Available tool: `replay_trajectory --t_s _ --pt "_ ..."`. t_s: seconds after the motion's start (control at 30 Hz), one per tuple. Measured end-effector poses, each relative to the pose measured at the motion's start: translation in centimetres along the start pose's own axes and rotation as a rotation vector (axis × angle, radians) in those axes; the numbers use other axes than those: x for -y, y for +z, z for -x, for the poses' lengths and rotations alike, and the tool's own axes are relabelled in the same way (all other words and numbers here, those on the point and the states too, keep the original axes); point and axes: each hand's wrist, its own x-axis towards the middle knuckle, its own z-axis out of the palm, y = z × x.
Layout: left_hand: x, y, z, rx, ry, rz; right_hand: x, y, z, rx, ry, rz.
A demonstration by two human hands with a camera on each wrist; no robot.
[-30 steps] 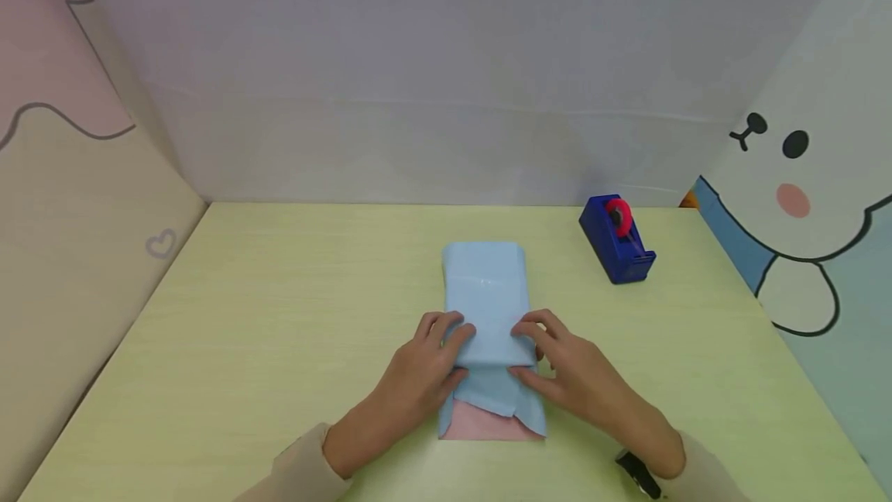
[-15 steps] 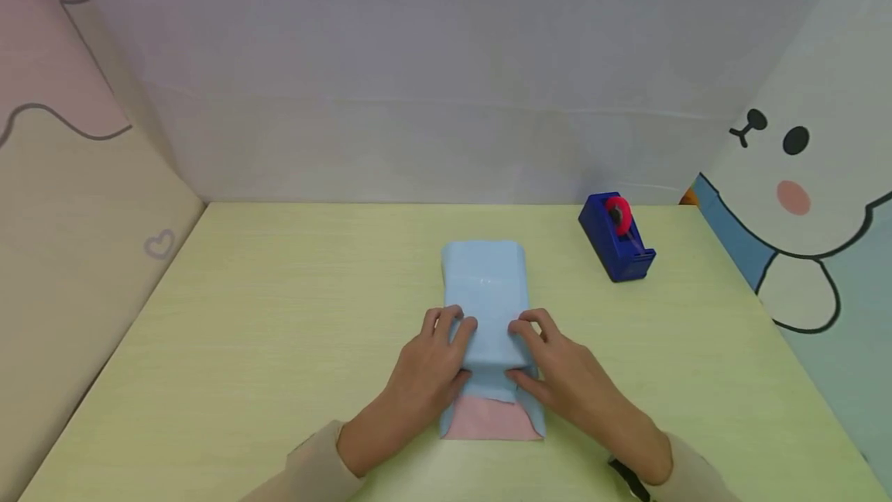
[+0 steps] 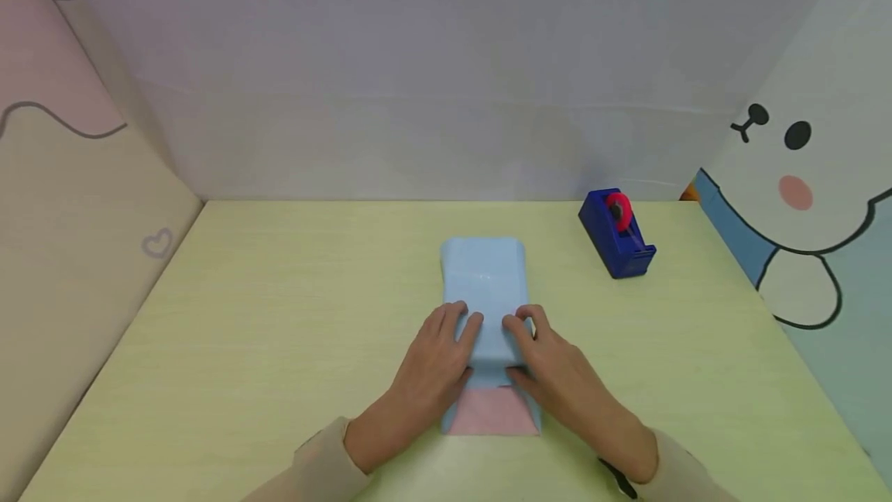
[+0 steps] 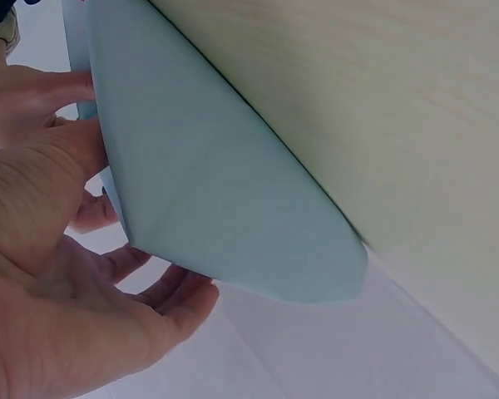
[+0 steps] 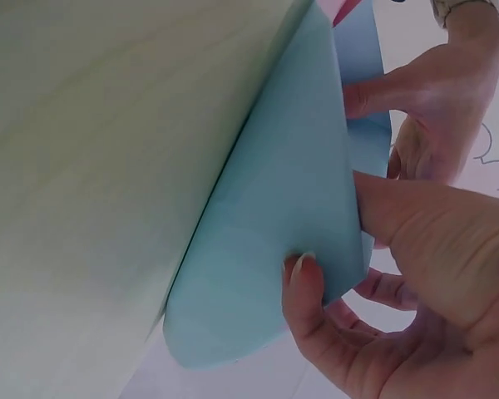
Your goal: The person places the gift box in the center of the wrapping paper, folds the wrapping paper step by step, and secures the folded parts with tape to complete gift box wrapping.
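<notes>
A box-shaped package in light blue wrapping paper point(image 3: 485, 277) lies on the table, its long side running away from me. At its near end, the paper's pink inner side point(image 3: 495, 413) shows as a flap on the tabletop, with folded blue edges beside it. My left hand point(image 3: 430, 366) grips the near left corner, fingers on top and thumb at the end face. On the near right corner, my right hand point(image 3: 560, 370) pinches the paper the same way. The wrist views show the blue side faces point(image 4: 208, 166) of the package. Its contents are hidden.
A blue tape dispenser point(image 3: 616, 235) with a red-cored roll stands at the back right of the pale yellow table point(image 3: 279, 293). A white wall point(image 3: 446, 99) rises along the back edge. Printed panels point(image 3: 794, 254) flank the sides.
Both hands have moved slightly inward at the near end. The blue folds there are pushed in, and the pink flap has become a larger, neater trapezoid.
</notes>
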Motion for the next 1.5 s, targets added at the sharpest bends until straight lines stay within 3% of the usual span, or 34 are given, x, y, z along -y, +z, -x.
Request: replay_trajectory --t_s 0.4,0.6,0.97,1.17,1.3,1.5 --pt "-0.2 0.9 -0.8 -0.055 0.050 -0.121 0.9 0.5 0.0 -0.022 0.032 0.058" --pt "-0.2 1.0 -0.9 -0.051 0.044 -0.115 0.8 0.4 0.2 -0.002 0.044 0.057" --pt "-0.3 0.9 -0.9 -0.044 0.054 -0.101 1.0 0.7 0.1 -0.083 0.023 0.045" --pt "-0.5 0.9 -0.9 -0.062 0.035 -0.091 1.5 0.1 0.7 -0.030 0.160 0.007" --pt "-0.6 0.8 -0.9 -0.048 0.026 -0.098 1.9 -0.4 1.4 0.026 0.255 0.040" --pt "-0.7 0.7 -0.8 -0.051 0.014 -0.093 2.0 -0.8 2.4 0.116 0.282 0.108"
